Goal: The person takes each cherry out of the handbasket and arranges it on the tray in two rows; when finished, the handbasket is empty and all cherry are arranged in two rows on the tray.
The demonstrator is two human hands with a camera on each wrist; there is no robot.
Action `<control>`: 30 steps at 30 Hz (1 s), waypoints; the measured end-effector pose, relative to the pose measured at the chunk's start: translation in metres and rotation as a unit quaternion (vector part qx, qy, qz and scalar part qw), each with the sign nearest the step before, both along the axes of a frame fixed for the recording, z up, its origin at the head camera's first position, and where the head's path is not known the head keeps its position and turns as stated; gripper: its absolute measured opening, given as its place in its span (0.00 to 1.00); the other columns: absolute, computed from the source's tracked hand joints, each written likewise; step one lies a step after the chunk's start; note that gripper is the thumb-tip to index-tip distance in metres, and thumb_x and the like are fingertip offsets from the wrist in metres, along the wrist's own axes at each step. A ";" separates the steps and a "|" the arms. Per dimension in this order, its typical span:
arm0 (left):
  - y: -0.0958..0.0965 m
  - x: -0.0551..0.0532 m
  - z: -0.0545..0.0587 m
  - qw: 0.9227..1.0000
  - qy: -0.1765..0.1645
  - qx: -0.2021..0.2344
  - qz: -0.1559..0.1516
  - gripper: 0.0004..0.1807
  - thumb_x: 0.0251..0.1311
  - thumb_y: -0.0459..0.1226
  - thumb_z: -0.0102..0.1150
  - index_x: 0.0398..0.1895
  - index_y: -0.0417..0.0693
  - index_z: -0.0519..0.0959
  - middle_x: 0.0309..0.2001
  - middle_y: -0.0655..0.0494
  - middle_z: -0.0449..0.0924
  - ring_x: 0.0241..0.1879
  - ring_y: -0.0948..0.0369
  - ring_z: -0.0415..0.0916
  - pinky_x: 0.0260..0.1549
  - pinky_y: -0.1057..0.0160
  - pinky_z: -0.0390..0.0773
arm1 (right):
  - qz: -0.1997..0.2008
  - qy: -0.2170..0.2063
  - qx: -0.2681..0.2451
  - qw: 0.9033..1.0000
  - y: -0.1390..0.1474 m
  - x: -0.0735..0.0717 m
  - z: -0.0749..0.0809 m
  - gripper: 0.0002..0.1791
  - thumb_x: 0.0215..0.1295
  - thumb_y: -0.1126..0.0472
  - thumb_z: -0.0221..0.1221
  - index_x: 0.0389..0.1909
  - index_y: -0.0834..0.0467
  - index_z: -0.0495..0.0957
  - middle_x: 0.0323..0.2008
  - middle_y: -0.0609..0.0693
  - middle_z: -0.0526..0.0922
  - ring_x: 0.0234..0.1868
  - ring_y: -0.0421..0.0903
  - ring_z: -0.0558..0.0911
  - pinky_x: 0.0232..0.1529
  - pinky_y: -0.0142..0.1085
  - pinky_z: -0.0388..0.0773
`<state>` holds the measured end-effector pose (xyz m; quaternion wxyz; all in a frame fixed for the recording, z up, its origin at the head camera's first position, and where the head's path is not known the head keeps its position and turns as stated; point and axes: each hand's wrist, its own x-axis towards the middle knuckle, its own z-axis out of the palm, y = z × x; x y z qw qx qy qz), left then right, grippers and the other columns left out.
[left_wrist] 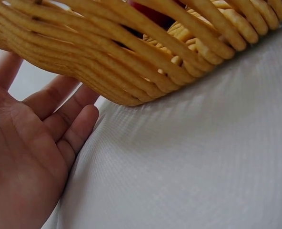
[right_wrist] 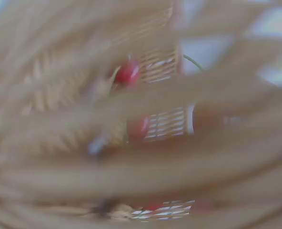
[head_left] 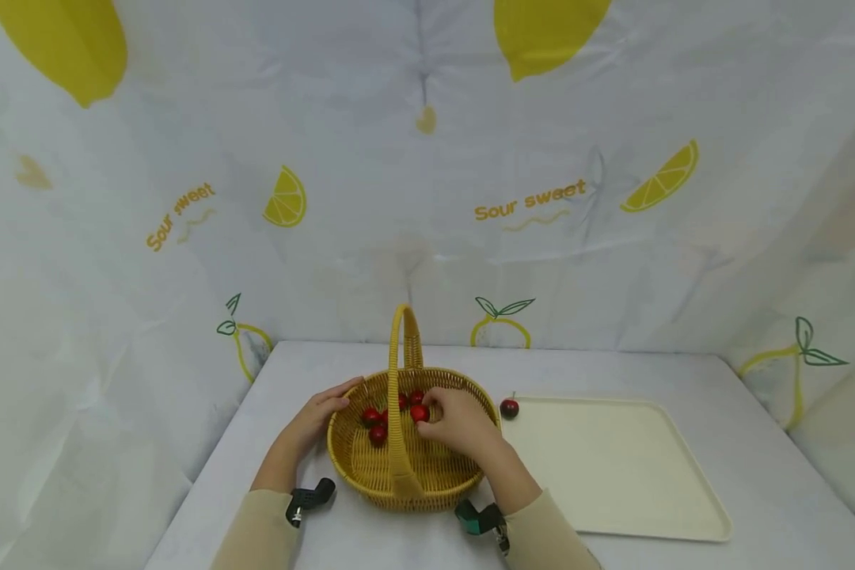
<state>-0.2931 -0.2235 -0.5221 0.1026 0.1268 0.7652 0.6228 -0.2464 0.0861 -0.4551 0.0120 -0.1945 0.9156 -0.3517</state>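
A yellow wicker basket [head_left: 442, 479] with a tall handle holds several red cherries [head_left: 378, 435]. My left hand [head_left: 317, 416] rests against the outside of its left rim; in the left wrist view, that hand's fairly straight fingers [left_wrist: 76, 131] lie by the woven side [left_wrist: 107, 62]. Reaching in over the right side, my right hand [head_left: 459, 423] pinches a cherry [head_left: 419, 413] between thumb and fingertips, to the right of the handle. Blurred wicker fills most of the right wrist view, with a red cherry [right_wrist: 128, 71] showing through a gap.
To the basket's right lies a flat cream tray [head_left: 613, 467]. One dark cherry with a stem [head_left: 509, 408] sits at the tray's back left corner. A white cloth covers the table [head_left: 370, 546], and a lemon-print curtain [head_left: 370, 261] hangs behind it.
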 end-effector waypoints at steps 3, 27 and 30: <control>0.001 0.001 -0.001 1.000 0.002 -0.002 -0.002 0.29 0.71 0.39 0.50 0.75 0.51 0.70 0.76 0.52 0.63 0.79 0.48 0.50 0.75 0.39 0.42 | -0.007 0.007 -0.030 1.000 0.002 0.009 0.009 0.14 0.58 0.55 0.68 0.44 0.52 0.82 0.25 0.44 0.73 0.26 0.40 0.71 0.25 0.35 0.68; -0.003 -0.003 0.002 1.000 -0.002 0.007 -0.008 0.30 0.71 0.40 0.52 0.76 0.49 0.69 0.77 0.51 0.61 0.79 0.48 0.48 0.75 0.41 0.42 | -0.099 0.048 -0.115 0.987 0.071 0.020 0.060 0.13 0.61 0.60 0.67 0.47 0.52 0.81 0.31 0.48 0.74 0.30 0.47 0.73 0.24 0.36 0.69; -0.002 -0.003 0.000 1.000 -0.002 0.008 -0.011 0.29 0.71 0.40 0.51 0.76 0.49 0.69 0.77 0.51 0.61 0.79 0.47 0.48 0.75 0.41 0.41 | -0.117 0.051 -0.107 0.986 0.083 0.020 0.060 0.15 0.62 0.60 0.66 0.49 0.54 0.80 0.32 0.49 0.74 0.31 0.48 0.73 0.24 0.36 0.69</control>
